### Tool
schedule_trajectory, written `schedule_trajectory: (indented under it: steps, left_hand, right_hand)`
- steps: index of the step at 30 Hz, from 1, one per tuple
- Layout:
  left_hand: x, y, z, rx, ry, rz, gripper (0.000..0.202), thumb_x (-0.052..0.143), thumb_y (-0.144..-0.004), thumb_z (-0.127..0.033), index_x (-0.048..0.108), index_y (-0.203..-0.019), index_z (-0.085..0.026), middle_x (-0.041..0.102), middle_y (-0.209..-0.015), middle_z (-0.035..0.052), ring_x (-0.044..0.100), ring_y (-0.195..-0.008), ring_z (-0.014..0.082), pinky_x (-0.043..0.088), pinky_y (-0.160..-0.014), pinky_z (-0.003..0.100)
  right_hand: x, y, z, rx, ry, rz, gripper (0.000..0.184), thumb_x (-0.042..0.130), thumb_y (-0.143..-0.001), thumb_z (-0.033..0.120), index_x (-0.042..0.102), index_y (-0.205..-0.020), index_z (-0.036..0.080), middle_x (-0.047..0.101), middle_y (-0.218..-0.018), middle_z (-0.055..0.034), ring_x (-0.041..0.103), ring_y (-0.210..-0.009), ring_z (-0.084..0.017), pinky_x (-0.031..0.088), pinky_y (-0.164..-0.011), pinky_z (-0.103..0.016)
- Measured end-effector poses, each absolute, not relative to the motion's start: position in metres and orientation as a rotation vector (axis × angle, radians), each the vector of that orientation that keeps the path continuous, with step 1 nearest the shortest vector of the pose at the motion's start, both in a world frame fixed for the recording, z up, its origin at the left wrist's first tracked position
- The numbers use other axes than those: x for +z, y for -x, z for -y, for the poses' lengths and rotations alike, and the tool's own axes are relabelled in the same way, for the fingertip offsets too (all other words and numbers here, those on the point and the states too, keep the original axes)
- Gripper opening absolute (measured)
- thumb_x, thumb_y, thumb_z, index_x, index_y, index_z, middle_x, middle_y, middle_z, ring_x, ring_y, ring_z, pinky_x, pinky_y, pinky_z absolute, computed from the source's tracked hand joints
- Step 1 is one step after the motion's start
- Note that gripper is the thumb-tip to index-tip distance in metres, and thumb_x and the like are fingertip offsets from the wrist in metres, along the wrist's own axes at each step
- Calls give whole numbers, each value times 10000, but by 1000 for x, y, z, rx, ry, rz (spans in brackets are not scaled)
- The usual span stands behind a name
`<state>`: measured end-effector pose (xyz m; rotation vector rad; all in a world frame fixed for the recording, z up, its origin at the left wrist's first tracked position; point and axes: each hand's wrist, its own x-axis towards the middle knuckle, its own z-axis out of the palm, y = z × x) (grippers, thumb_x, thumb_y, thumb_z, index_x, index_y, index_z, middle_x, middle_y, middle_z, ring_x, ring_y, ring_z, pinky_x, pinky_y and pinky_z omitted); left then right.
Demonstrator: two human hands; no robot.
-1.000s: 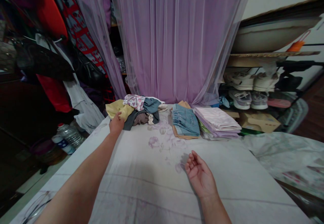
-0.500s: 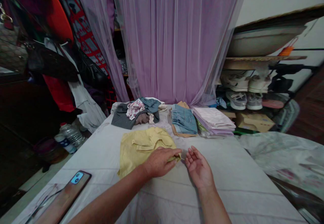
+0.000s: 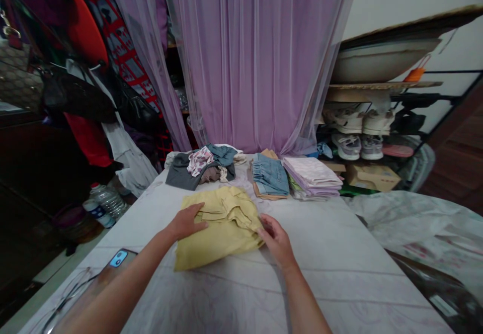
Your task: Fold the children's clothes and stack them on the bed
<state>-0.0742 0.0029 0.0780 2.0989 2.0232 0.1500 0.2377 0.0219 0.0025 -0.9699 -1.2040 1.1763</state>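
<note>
The left hand (image 3: 184, 222) lies wide and flat on the yellow garment (image 3: 221, 233), which sits on the bed (image 3: 332, 253) below the folded stacks (image 3: 311, 175). The right hand (image 3: 275, 241) curls narrowly at its edge; any pinch can't be told.

Folded stacks (image 3: 311, 175) block ahead (phone (image 3: 118, 258) left).

a pale sheeted bed (image 3: 320, 238) holds a crumpled heap of mixed clothes (image 3: 196, 170), folded blue denim shorts (image 3: 268, 175) and a folded lilac striped stack (image 3: 311, 175) along its far edge, with a yellow cotton garment (image 3: 222, 228) mid-surface.
</note>
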Motion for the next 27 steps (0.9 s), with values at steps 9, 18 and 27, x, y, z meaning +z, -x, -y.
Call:
schedule_trajectory:
  steps: [9,18,27]
  left_hand:
    - [104,45,-18,-16,-2076,-2151,323,386,-909,-283,684,-1006,-203,720,-1072,110,659,-1005,243,469,-857,341]
    - [126,-23,-60,967,-1588,-1558,348,549,-798,-509,533,-665,-187,511,-637,-41,556,-616,115,526,-598,240]
    - [163,-116,-67,937,-1699,-1001,525,576,-839,-538,598,-1237,-196,665,-1122,67,625,-993,176,516,-835,303]
  right_hand:
    - [-8,-235,-24,1057,991,1298,385,681,-746,419,699,-1075,221,705,-1104,-105,648,-1022,-260,506,-929,-430]
    - [-6,-233,-25,1094,1017,1208,466,721,-703,431,678,-1115,217,696,-1133,-111,643,-1040,-266,514,-917,-429]
    - [-9,-236,-32,910,1104,1015,745,732,-664,405,497,-1349,233,567,-1343,-119,548,-1213,-257,408,-1052,-451]
